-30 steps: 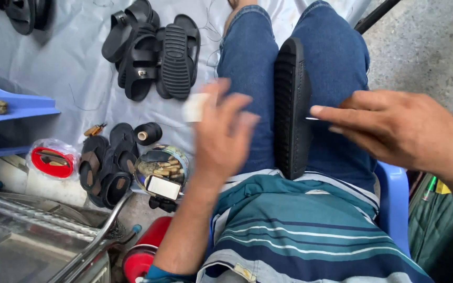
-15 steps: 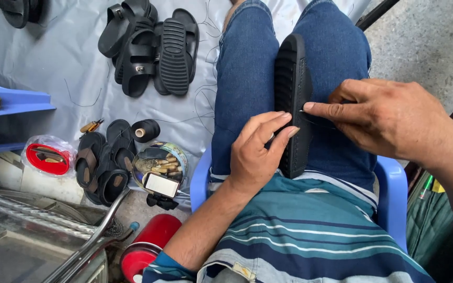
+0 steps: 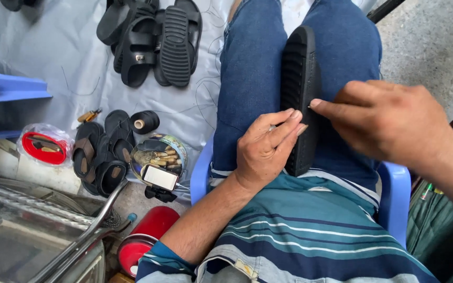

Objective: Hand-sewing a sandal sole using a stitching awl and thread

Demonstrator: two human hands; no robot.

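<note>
At the bottom of the frame a striped teal shirt (image 3: 300, 236) fills the foreground, its lower part cut off by the edge. Just above it the left hand (image 3: 266, 152) lies on the lap with its fingers curled against the near left edge of a black sandal sole (image 3: 300, 99), gripping it there. The sole stands on its side between the thighs of blue jeans (image 3: 252, 78), ribbed tread facing left, running up the middle of the frame. The right hand (image 3: 389, 120) comes in from the right, fingers pinched together at the sole's right edge; whatever it pinches is too small to make out, and the forearm runs out of the picture at right. A blue plastic chair (image 3: 394, 194) shows on both sides of the hips.

Lower left, a metal frame (image 3: 74, 246) and a red round container (image 3: 145, 236) are partly cut off. Above them sits a round tin (image 3: 158, 157) of small brownish bits, with a pale rectangular object on top that is hard to identify. Beside it lie small black sandals (image 3: 98, 157), a black thread spool (image 3: 143, 121) and a red ring in a clear bag (image 3: 43, 147). At far left a blue stool (image 3: 11, 89) is half out of view. Farthest, at the top, black sandals (image 3: 153, 42) are piled on a grey sheet (image 3: 64, 57).
</note>
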